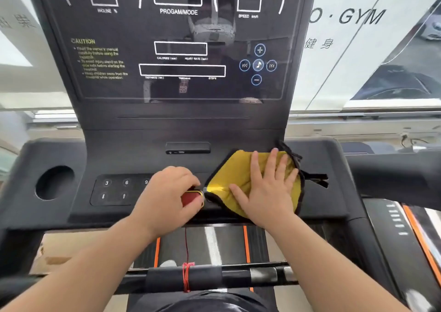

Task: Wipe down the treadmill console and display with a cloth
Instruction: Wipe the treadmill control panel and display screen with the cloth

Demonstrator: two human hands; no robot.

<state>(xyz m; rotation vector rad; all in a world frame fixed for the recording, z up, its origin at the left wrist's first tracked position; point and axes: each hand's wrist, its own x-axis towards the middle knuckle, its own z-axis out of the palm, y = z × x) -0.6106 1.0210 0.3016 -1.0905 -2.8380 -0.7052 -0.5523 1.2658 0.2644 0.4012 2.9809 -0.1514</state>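
Now right hand [267, 192] flat on cloth [237, 166].

The display [119, 89] is shining glossy and smooth, mirroring the room like glass. The console [133, 159] below it is looking like matt black plastic. The cloth [238, 166] is showing a soft, fuzzy yellow pile with a dark stitched hem. The red key [191, 198] is gleaming like smooth plastic. On the handlebar [207, 279], a matt black padded sleeve is giving way to bright polished metal. The box [59, 249] is looking like dull brown cardboard.
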